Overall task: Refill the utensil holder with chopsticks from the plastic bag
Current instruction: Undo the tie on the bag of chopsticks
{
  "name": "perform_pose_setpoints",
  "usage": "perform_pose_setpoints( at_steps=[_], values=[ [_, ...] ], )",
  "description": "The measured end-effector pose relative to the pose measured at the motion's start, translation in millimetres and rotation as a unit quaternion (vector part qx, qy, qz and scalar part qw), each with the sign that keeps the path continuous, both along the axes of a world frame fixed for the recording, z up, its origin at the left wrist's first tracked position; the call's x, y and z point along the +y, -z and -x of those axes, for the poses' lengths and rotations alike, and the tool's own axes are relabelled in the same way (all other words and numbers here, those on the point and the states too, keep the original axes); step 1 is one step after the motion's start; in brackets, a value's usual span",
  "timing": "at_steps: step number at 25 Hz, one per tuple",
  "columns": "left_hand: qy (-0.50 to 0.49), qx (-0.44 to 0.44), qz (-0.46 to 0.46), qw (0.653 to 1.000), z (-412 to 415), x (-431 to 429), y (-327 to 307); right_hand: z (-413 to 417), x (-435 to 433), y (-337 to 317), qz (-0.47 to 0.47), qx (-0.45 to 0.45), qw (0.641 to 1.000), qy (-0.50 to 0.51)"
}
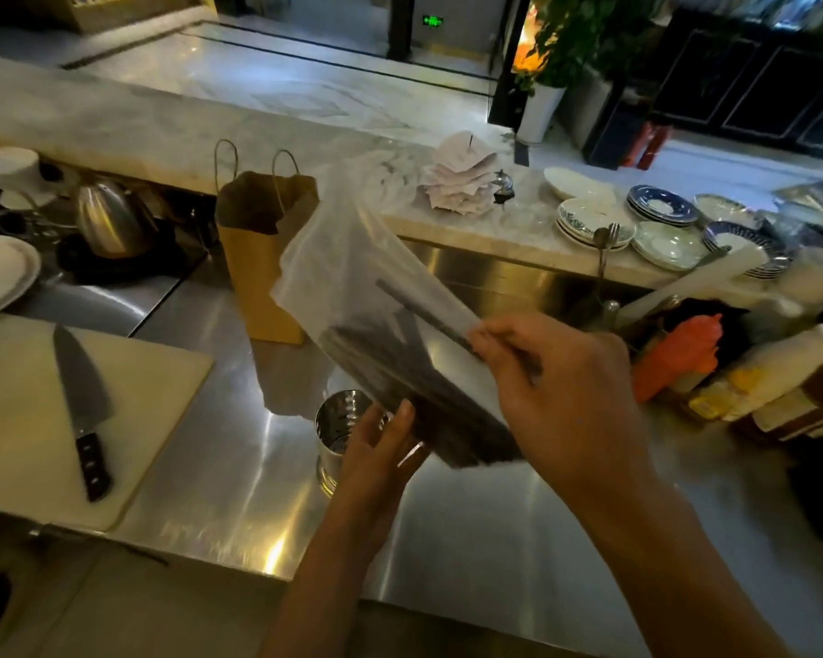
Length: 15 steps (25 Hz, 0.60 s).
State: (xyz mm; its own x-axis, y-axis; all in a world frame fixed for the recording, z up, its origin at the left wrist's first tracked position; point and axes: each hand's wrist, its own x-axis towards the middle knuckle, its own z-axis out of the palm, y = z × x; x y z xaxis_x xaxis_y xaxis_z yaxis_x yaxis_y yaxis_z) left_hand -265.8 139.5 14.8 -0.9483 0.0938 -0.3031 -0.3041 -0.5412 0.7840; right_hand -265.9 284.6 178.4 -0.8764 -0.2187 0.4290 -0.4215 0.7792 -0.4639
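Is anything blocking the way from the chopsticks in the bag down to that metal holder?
Partly. The left hand and the bottom of the plastic bag sit over the right side of the utensil holder. The right hand pinches one chopstick above it. No other object blocks the opening.

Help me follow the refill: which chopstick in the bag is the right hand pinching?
The right hand pinches the lone chopstick angled up across the plastic bag, apart from the dark bundle lying together lower down.
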Motion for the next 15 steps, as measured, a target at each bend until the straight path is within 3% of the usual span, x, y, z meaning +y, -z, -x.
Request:
perform_pose_setpoints(
  at_steps=[11,15],
  values=[
    [0.0,-0.004,0.028,1.0,21.2,21.2,-8.1,30.4,23.4,-5.3,-0.011,0.024,1.0,0.012],
    [0.009,-0.021,0.006,1.0,24.4,38.9,-7.3,36.8,47.3,-7.4,0.025,-0.034,0.999,0.009]
  ],
)
